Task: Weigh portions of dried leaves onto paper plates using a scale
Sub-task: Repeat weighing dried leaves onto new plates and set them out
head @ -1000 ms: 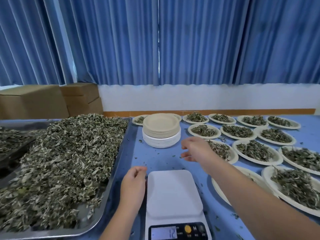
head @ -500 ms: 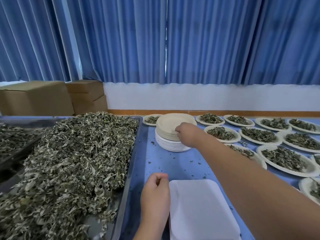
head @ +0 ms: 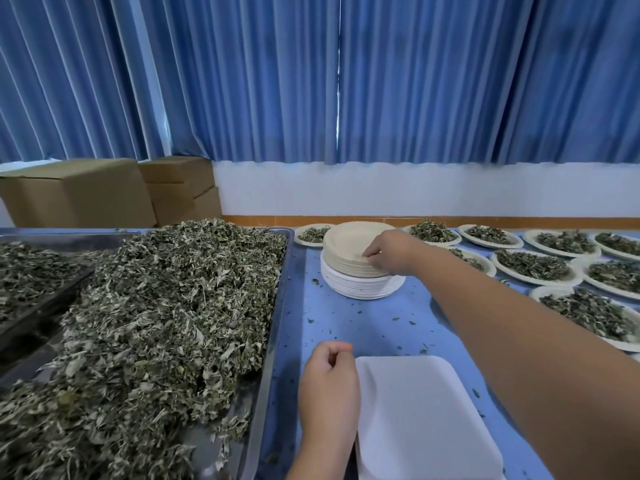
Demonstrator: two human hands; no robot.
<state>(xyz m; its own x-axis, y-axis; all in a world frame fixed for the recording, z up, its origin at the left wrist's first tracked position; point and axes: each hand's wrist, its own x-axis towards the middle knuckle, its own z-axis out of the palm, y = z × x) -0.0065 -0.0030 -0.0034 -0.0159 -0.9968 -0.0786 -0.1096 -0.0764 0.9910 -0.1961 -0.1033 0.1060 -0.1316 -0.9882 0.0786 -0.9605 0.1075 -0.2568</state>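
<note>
A stack of empty paper plates (head: 348,249), beige ones above white ones, stands at mid table. My right hand (head: 389,251) reaches over it and its fingertips pinch the rim of the top plate. A white scale (head: 422,420) lies at the near edge with a bare platform; its display is out of frame. My left hand (head: 329,386) rests beside the scale's left edge with fingers loosely curled, holding nothing. A big heap of dried leaves (head: 156,323) fills a metal tray (head: 273,341) on the left.
Several paper plates of weighed leaves (head: 533,266) cover the blue table (head: 367,327) to the right and back. A second tray of leaves (head: 31,271) sits far left. Cardboard boxes (head: 79,195) stand behind, below blue curtains. Leaf crumbs dot the table.
My right hand moved from above the filled plates to the plate stack and now pinches the top plate's rim. The view shifted left and up; my left hand stayed beside the scale.
</note>
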